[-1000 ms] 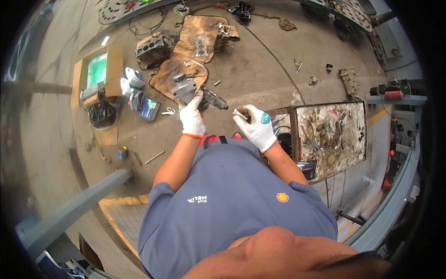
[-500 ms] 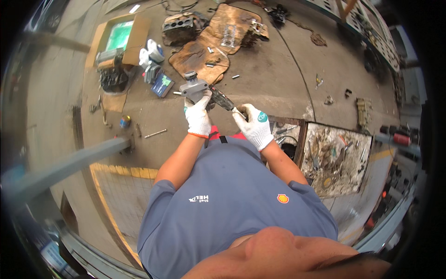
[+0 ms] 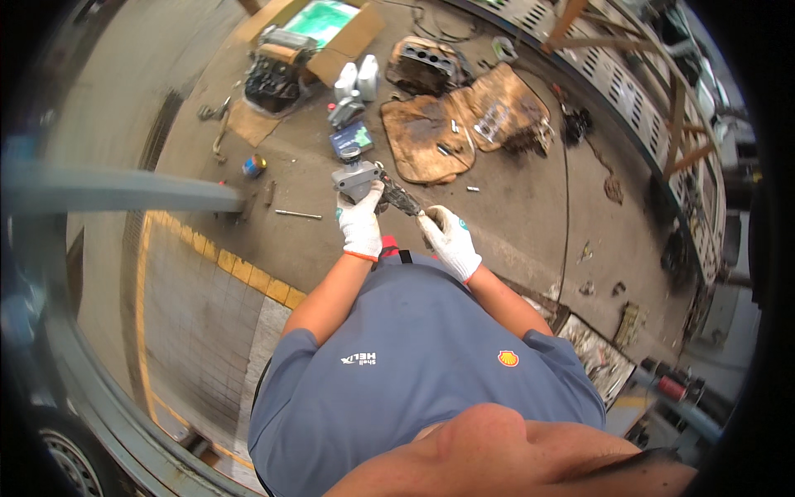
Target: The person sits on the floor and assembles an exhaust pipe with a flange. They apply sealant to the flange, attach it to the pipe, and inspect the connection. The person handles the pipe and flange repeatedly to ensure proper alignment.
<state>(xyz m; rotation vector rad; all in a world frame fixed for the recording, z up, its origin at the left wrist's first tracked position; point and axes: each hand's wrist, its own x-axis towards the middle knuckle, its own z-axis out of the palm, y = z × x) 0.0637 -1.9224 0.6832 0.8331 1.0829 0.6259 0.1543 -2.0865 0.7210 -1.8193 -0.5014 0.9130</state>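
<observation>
My left hand (image 3: 361,222), in a white knit glove, is closed around a grey metal part (image 3: 354,179) with a dark round cap on top. From the right side of that part a dark, dirty elongated piece (image 3: 399,196) slants down toward my right hand (image 3: 449,238). The gloved fingers of my right hand pinch its lower end. Whether the grey part and the dark piece are one object, I cannot tell. Both hands are in front of my waist, above the floor, and the left palm is hidden.
Ahead lie an engine block (image 3: 429,65), stained cardboard (image 3: 426,137), bottles (image 3: 367,79), a blue box (image 3: 352,139) and an open carton (image 3: 352,41). A grey post (image 3: 166,191) juts in at left, near a metal rod (image 3: 298,214) and a can (image 3: 254,166). A perforated rack (image 3: 580,62) stands at upper right.
My view has swung left, so the floor items appear farther right and the dirty tray is partly hidden by my body. Both hands keep their holds, appearing slightly lower in view.
</observation>
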